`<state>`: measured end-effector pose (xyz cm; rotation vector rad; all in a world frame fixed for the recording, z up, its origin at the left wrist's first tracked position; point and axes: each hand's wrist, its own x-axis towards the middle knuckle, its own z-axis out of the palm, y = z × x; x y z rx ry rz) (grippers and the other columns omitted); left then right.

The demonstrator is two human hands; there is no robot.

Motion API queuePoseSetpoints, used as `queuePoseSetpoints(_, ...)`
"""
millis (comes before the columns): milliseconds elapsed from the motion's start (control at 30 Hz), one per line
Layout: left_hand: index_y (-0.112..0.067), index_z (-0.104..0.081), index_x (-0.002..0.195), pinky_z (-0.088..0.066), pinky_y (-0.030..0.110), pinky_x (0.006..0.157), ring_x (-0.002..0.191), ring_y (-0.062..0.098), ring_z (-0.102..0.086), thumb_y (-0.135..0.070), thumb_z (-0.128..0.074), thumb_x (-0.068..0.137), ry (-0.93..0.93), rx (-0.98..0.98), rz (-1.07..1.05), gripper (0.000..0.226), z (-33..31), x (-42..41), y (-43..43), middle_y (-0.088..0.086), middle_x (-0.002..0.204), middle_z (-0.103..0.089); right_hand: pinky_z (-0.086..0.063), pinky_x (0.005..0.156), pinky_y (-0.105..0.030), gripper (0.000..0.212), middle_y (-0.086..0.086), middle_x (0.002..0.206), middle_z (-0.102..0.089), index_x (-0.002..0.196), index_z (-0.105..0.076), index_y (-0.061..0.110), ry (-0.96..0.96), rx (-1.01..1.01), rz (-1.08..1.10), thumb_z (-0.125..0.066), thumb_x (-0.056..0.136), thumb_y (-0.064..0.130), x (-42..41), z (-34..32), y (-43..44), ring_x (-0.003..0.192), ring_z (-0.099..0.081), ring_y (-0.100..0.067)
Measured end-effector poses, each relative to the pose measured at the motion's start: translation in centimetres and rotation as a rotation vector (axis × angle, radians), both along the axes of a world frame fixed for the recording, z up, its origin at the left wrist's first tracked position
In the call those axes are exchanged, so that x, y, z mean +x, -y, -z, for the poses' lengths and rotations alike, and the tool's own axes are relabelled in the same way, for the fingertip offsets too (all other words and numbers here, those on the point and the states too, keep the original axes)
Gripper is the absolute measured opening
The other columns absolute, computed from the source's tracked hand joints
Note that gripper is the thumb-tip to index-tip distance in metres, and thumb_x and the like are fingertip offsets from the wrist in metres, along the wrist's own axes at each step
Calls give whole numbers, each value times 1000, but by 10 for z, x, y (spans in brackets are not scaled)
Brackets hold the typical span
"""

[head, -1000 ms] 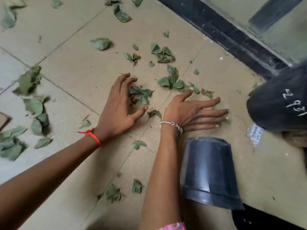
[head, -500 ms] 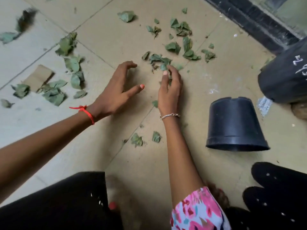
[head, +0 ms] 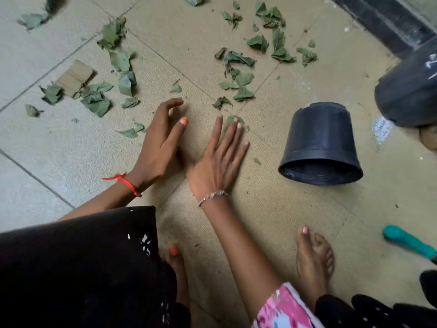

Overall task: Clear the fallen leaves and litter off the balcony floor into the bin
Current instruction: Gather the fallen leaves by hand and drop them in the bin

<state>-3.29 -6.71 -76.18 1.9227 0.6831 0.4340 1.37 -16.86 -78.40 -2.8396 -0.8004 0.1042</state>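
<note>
Right hand (head: pixel 218 159) lies flat on the floor (head: pixel 272 209) beside left hand (head: pixel 160 143), leaves (head: pixel 238 79) scattered beyond, bin (head: pixel 321 140) tipped nearby.

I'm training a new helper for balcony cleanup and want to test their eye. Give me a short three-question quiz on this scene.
1. True or false: the black bin stands upright.
2. The right hand: A) lies flat on the floor, B) grips the bin, C) is curled in a fist?
3. Fill in: the cardboard piece lies on the person's ___ side.
Key: 1 false, it lies on its side; 2 A; 3 left.
</note>
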Motion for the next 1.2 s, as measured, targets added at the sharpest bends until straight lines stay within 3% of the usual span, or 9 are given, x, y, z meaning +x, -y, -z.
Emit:
queuePoseSetpoints(133, -8, -41, 132, -30, 8, 99, 120, -2, -43, -33, -40, 93, 22, 63, -16, 47, -5, 5, -13, 0, 135, -47, -1, 117, -45, 91, -16, 156, 1, 149, 1, 16, 6, 92, 39, -33, 84, 70, 56, -4, -37, 145, 1, -29)
queuePoseSetpoints(400, -4, -37, 135, -24, -4, 92, 112, -5, -38, -32, -41, 93, -8, 172, -2, 50, -3, 27, -30, 7, 137, -44, -7, 118, -42, 83, -18, 154, -11, 148, -11, 9, -69, 243, 112, -38, 89, 60, 93, -1, -54, 144, -7, -30)
queuePoseSetpoints(467, -3, -37, 134, -23, -4, 94, 117, -2, -36, -32, -41, 92, 0, 193, 9, 51, -2, 36, -36, 9, 139, -42, -23, 114, -44, 74, -20, 152, -17, 145, -21, 6, -130, 471, -20, -44, 91, 50, 92, -4, -63, 142, -16, -31)
queuePoseSetpoints(567, -6, -36, 135, -23, -1, 96, 128, 7, -34, -33, -40, 93, -10, 205, 25, 50, -5, 53, -46, 8, 143, -38, -28, 111, -49, 63, -23, 151, -15, 141, -32, 2, -124, 787, 166, -44, 91, 39, 106, -7, -75, 142, -15, -34)
queuePoseSetpoints(667, -8, -35, 136, -21, 3, 102, 133, 11, -31, -36, -40, 93, -26, 232, 57, 51, -6, 71, -58, 7, 146, -34, -18, 115, -45, 60, -21, 153, -15, 142, -31, 5, -3, 617, 454, -44, 93, 38, 136, -9, -77, 143, -12, -34)
queuePoseSetpoints(767, -10, -33, 137, -28, 33, 113, 136, 14, -28, -39, -39, 93, -49, 245, 118, 53, -3, 86, -65, 6, 148, -29, -6, 117, -41, 63, -17, 155, -9, 146, -23, 10, 42, 445, 632, -39, 94, 42, 172, -9, -73, 145, -4, -29)
queuePoseSetpoints(900, -10, -31, 139, -25, 36, 115, 138, 15, -25, -42, -37, 92, -57, 256, 134, 57, 2, 111, -78, 7, 150, -25, 1, 117, -41, 69, -17, 156, -2, 148, -15, 11, 5, 403, 790, -36, 93, 47, 219, -9, -73, 145, 3, -30)
queuePoseSetpoints(1100, -7, -32, 138, -21, 29, 114, 138, 19, -26, -47, -37, 90, -63, 334, 129, 62, 5, 162, -120, 10, 147, -28, -5, 117, -38, 66, -13, 154, -16, 146, -23, 13, 3, 373, 661, -32, 94, 51, 270, -4, -82, 144, -12, -24)
queuePoseSetpoints(1200, -4, -34, 135, -18, 30, 114, 136, 24, -27, -53, -34, 86, -80, 411, 125, 69, 8, 188, -143, 16, 144, -32, -26, 110, -32, 58, -8, 150, -32, 143, -32, 15, -56, 504, 395, -35, 96, 48, 275, -3, -96, 138, -29, -22)
